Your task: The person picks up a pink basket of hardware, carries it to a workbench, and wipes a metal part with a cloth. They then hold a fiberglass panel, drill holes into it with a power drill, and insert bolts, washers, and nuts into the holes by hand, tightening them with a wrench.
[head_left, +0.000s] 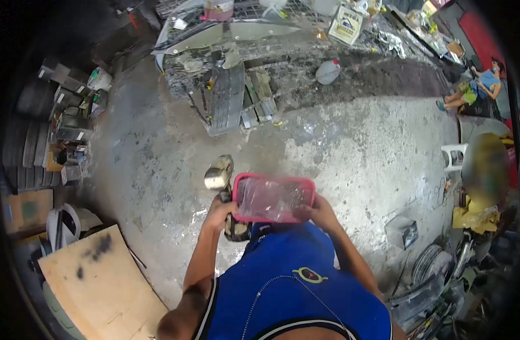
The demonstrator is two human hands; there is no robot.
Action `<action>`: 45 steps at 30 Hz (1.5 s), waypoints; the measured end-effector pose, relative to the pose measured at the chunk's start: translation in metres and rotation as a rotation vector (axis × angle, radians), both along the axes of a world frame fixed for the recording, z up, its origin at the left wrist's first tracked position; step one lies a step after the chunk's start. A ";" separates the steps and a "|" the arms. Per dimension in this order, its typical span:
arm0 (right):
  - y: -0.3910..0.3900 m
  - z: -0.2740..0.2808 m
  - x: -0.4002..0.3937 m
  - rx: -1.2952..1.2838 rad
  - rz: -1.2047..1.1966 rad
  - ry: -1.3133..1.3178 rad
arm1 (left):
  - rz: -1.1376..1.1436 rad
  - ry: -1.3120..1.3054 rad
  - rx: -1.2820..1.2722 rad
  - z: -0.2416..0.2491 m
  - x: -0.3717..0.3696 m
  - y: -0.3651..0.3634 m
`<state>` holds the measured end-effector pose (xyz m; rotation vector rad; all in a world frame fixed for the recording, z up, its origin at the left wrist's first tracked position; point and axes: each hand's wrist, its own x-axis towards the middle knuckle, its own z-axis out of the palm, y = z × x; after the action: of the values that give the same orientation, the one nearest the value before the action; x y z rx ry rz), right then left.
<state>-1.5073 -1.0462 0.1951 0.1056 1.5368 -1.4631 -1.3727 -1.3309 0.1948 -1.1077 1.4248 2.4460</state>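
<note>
A pink-rimmed rectangular container, with clear plastic or a translucent surface inside its rim, is held level in front of the blue shirt. My left hand grips its left end, fingers closed round the rim. At the opposite end, my right hand holds the right rim. A cream and dark power tool shows just beyond my left hand, partly hidden near the container; whether that hand also touches it is unclear.
A cluttered workbench spans the far side. A white jug stands near it. Stacked boxes line the left, with a stained board at lower left. A person sits at far right, near a white stool.
</note>
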 end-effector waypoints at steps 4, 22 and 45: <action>0.008 -0.011 -0.056 0.084 -0.033 0.107 | -0.161 -0.053 0.030 -0.013 -0.075 -0.014; 0.306 -0.308 -0.388 0.450 -0.476 0.143 | -0.173 -0.466 -0.447 -0.163 -0.305 0.081; 0.265 -0.797 -0.501 0.290 -1.088 -0.090 | -0.328 0.252 -0.730 -0.746 -0.645 0.232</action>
<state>-2.0081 -0.7809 -0.6024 1.3277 1.6730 -1.9575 -2.0178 -1.0991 -0.5513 -0.5629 2.4579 1.9135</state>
